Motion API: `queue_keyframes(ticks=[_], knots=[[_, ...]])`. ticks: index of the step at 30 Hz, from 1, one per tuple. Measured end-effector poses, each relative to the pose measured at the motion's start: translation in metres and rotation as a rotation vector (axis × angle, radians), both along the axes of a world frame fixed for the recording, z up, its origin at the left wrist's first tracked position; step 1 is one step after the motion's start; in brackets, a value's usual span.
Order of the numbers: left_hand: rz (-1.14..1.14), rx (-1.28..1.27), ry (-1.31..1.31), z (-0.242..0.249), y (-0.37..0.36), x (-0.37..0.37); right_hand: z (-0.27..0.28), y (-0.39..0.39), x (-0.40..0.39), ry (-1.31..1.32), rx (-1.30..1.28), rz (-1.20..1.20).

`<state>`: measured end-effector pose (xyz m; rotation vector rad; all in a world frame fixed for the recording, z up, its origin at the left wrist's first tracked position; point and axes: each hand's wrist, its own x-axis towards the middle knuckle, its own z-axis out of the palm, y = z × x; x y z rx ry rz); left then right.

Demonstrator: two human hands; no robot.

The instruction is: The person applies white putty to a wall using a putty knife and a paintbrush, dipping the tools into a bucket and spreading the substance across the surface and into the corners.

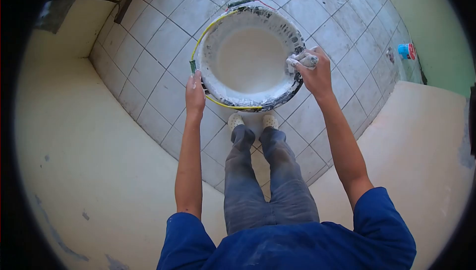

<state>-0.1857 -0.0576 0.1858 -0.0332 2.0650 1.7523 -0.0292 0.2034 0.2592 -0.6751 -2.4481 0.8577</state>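
A large black bucket (214, 76), its rim smeared white, holds a smooth off-white liquid (254, 57). My left hand (195, 94) is closed on the bucket's left rim, just below a green grip (193, 66) on the yellow handle cord (198, 42). Over the right rim, my right hand (317, 74) is closed around a short, thick-handled tool (310, 60) caked in white. The tool's working end is mostly hidden at the inner wall, so its exact kind does not show.
Pale floor tiles (163, 94) with dark joints lie around the bucket, dirty at the far side. A blue and red container (406, 52) stands by the right wall (439, 32). A dark strip (126, 6) leans at the left corner. My light clogs (235, 120) are close below the bucket.
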Motion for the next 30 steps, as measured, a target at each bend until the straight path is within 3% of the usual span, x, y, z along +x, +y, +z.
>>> queue_keyframes(ticks=[9, 21, 27, 30], knots=[[-0.1, -0.14, 0.061, -0.005, -0.009, 0.01, -0.01, -0.016, -0.027, -0.167, -0.138, 0.18], [-0.128, -0.172, 0.022, 0.003, -0.008, 0.002, -0.011, -0.029, -0.044, -0.522, 0.079, 0.513], [-0.115, -0.148, 0.024, 0.006, -0.007, 0.001, 0.013, -0.04, -0.044, -0.992, 0.171, 0.488], [-0.149, -0.138, 0.027, 0.013, -0.007, 0.0, 0.003, -0.04, -0.036, -0.891, 0.131, 0.509]])
